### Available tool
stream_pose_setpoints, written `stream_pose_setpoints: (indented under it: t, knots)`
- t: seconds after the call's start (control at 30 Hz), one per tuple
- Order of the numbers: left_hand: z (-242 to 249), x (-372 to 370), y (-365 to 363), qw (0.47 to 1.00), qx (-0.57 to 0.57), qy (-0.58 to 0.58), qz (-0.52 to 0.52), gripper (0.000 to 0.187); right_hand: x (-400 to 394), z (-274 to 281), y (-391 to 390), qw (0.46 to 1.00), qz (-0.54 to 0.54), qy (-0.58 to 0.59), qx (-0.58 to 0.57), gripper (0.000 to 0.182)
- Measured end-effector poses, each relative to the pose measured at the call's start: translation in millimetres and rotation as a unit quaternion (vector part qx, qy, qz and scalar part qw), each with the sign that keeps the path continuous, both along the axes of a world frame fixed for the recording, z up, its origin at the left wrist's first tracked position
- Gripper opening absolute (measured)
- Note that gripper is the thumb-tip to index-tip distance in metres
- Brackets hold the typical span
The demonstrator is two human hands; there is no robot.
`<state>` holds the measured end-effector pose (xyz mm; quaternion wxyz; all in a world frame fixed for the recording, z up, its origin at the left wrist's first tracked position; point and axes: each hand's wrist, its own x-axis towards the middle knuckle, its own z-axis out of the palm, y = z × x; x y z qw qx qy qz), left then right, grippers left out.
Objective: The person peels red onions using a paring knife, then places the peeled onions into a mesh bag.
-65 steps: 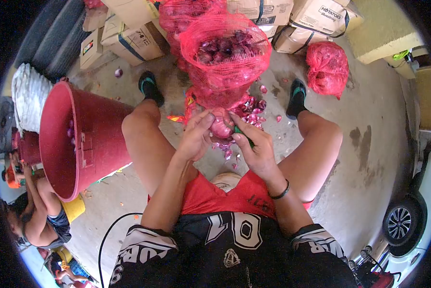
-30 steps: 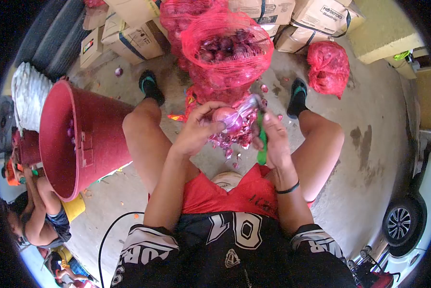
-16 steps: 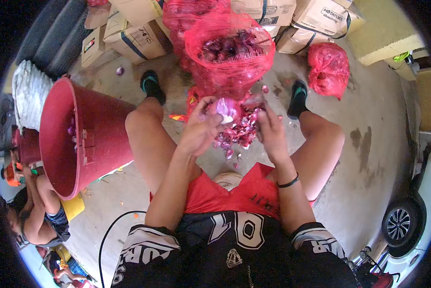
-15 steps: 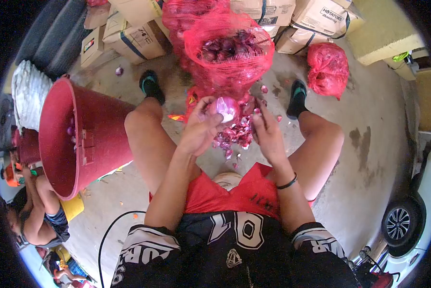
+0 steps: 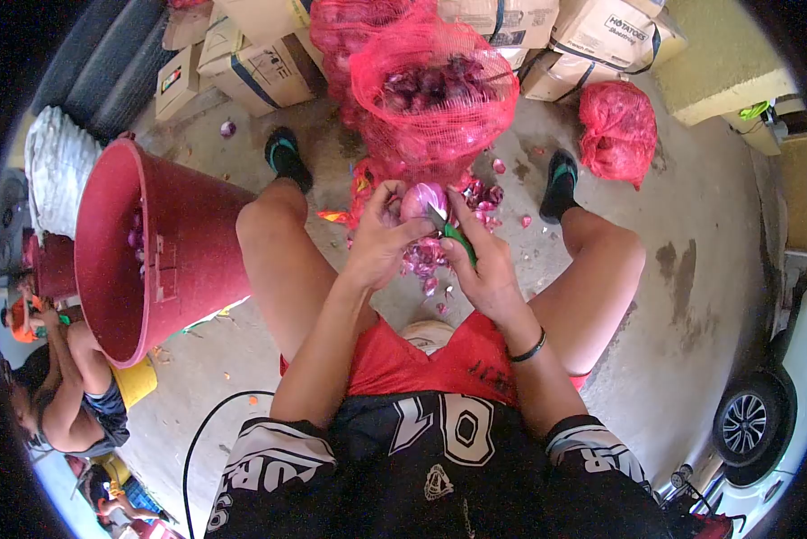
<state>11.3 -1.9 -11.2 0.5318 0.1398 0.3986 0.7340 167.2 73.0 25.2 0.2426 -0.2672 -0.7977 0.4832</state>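
A purple onion (image 5: 421,199) with a pale patch is gripped by my left hand (image 5: 381,235), thumb on its near side. My right hand (image 5: 487,260) is closed around the green handle of a small knife (image 5: 458,241). Its dark blade lies against the onion's right side. Beneath both hands, loose purple onion skins (image 5: 424,258) are heaped on the floor. Just beyond stands an open red mesh sack (image 5: 435,135) with onions (image 5: 439,83) inside.
To the left, a large red tub (image 5: 197,242) lies tilted with onions inside. Cardboard boxes (image 5: 273,72) and a tied red bag (image 5: 616,130) stand at the back. Another person (image 5: 80,386) sits at far left. A car wheel (image 5: 747,422) is at the right.
My right hand has turned and come in to the onion, and the green knife now shows with its blade against it. The left hand still holds the onion.
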Motion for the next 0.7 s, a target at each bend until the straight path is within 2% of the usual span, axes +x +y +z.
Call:
stream_pose_setpoints:
  t: [0.17, 0.27, 0.47, 0.57, 0.63, 0.67, 0.7]
  knots:
    - [0.8, -0.2, 1.4, 1.000, 0.001, -0.004, -0.002, 0.048, 1.2, -5.9, 3.7, 0.994, 0.007, 0.000, 0.110, 0.056]
    - [5.5, 1.7, 2.7, 1.000, -0.001, 0.015, 0.004, 0.048, 2.6, 2.0, 0.5, 0.995, -0.010, -0.029, 0.091, 0.050]
    - [6.0, -2.6, 1.4, 0.999, -0.008, 0.040, -0.003, 0.047, 4.5, -2.7, 1.9, 0.988, -0.025, -0.039, 0.150, 0.047]
    - [2.7, -5.7, 0.2, 0.998, -0.010, 0.060, -0.009, 0.047, 0.7, -14.7, 4.1, 0.985, -0.051, 0.102, 0.129, 0.040]
    - [3.9, -7.0, -1.6, 1.000, 0.008, 0.026, -0.012, 0.048, 6.9, -9.9, 2.8, 0.987, -0.073, 0.107, -0.092, 0.037]
    - [5.2, -7.8, -2.8, 1.000, 0.017, 0.010, -0.013, 0.049, 8.7, -6.9, 2.3, 0.970, -0.083, 0.107, -0.202, 0.035]
    - [8.5, -8.2, -4.1, 0.999, 0.022, -0.003, -0.023, 0.050, 8.1, -3.6, 2.1, 0.965, -0.078, 0.113, -0.223, 0.035]
